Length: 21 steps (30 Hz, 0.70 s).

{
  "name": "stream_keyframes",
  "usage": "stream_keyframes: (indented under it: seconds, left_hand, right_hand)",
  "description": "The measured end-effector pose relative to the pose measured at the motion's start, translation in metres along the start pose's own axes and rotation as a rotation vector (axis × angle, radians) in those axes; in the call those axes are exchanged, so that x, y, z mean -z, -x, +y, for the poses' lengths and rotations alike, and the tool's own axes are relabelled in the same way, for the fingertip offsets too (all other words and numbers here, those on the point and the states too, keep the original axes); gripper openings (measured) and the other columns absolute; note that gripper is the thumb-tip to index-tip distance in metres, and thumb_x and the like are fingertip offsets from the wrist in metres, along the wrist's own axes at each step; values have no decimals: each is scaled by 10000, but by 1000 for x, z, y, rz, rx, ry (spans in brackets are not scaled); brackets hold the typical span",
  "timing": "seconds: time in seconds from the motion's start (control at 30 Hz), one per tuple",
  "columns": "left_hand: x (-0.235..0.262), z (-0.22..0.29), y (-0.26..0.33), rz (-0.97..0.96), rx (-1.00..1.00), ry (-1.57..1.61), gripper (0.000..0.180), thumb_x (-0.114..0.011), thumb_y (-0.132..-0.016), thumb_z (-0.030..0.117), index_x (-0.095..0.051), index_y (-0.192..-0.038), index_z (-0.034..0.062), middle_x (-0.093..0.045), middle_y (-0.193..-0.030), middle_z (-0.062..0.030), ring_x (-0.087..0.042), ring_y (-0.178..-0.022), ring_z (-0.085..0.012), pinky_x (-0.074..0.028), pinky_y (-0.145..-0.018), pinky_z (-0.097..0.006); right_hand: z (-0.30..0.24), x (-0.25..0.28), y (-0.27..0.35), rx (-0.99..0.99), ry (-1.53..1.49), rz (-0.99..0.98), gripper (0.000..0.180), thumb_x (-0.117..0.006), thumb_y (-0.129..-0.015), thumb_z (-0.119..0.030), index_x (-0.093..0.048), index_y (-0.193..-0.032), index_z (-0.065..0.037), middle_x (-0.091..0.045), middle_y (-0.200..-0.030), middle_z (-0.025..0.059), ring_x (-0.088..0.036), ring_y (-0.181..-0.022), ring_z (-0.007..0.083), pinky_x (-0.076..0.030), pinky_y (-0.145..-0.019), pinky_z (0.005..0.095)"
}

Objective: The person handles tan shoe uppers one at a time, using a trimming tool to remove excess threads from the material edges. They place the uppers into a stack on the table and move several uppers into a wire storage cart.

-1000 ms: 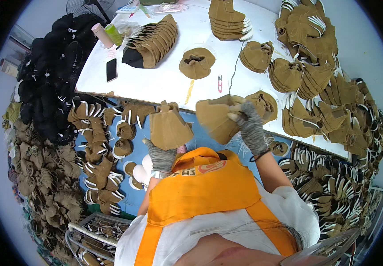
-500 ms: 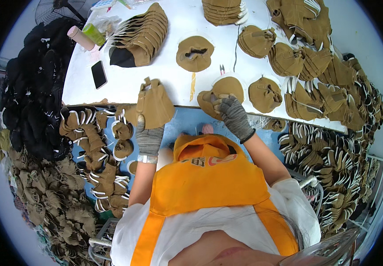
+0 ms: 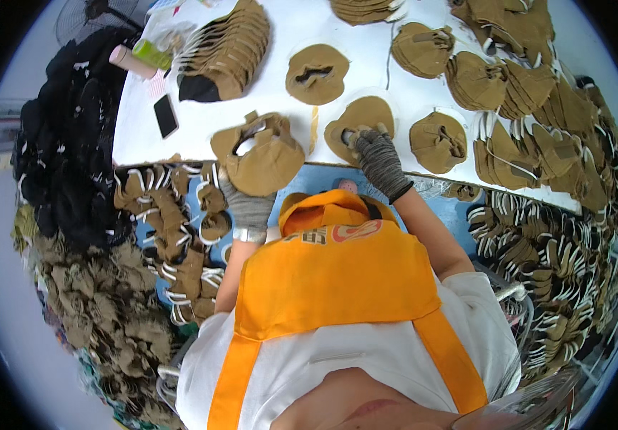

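Observation:
My left hand (image 3: pixel 250 211), in a grey glove, holds a brown fabric cap (image 3: pixel 275 161) at the table's front edge. The cap's back opening faces up, and its cloth hides most of my fingers. At the same edge my right hand (image 3: pixel 378 158), also gloved in grey, has curled fingers gripping a second brown cap (image 3: pixel 366 115) by its opening; the fingertips are partly hidden. Beyond them a third cap (image 3: pixel 317 74) lies on the white table (image 3: pixel 201 136). Just right of my right hand rests another cap (image 3: pixel 436 142) with a pale brim edge.
A nested row of caps (image 3: pixel 234 50) stands at the back left, near a black phone (image 3: pixel 166 116), a pink bottle (image 3: pixel 131 61) and a green bottle (image 3: pixel 150 53). Stacked caps (image 3: pixel 509 154) crowd the right side. Black cap piles (image 3: pixel 65 150) and brown ones (image 3: pixel 531 265) flank the table.
My left hand has turned its cap so the opening shows, bringing it to the right. My right fingers have reached further into the other cap's opening. The view has shifted slightly.

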<state>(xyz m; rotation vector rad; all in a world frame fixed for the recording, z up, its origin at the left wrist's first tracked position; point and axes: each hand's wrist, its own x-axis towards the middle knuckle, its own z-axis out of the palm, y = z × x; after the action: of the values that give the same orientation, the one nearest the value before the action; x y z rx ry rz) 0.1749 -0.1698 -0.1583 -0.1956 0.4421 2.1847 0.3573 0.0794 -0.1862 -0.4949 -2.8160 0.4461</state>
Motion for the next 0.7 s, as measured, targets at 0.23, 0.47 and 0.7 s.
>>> stream_keyframes:
  seconds: [0.23,0.47,0.7]
  left_hand:
    - [-46,-15,-13,-82,-72,-77,569,-481,-924,522,-461,-1337,130,-508,-1336,-96,-495,-1219,-263,-414,-1027,-429]
    - [-63,-13,-16,-89,-120,-253,552,-515,-906,497,-490,-1308,119,-545,-1279,-99,-526,-1173,-261,-435,-993,-422]
    - [-72,-25,-27,-118,-1,-126,711,-578,-868,544,-395,-1384,90,-466,-1378,-131,-475,-1255,-309,-406,-1067,-448]
  right_hand:
    - [-1,11,6,21,-76,-70,453,-695,-800,-354,-618,-1171,-104,-585,-1199,97,-462,-1249,304,-132,-1136,555]
    - [-14,33,-4,5,-338,183,267,-677,-837,-224,-662,-1069,-93,-615,-1125,123,-548,-1102,331,-289,-1080,502]
    - [-46,59,-27,-270,-755,166,311,-607,-903,-162,-586,-1179,-20,-619,-1119,167,-593,-1028,320,-448,-949,375]
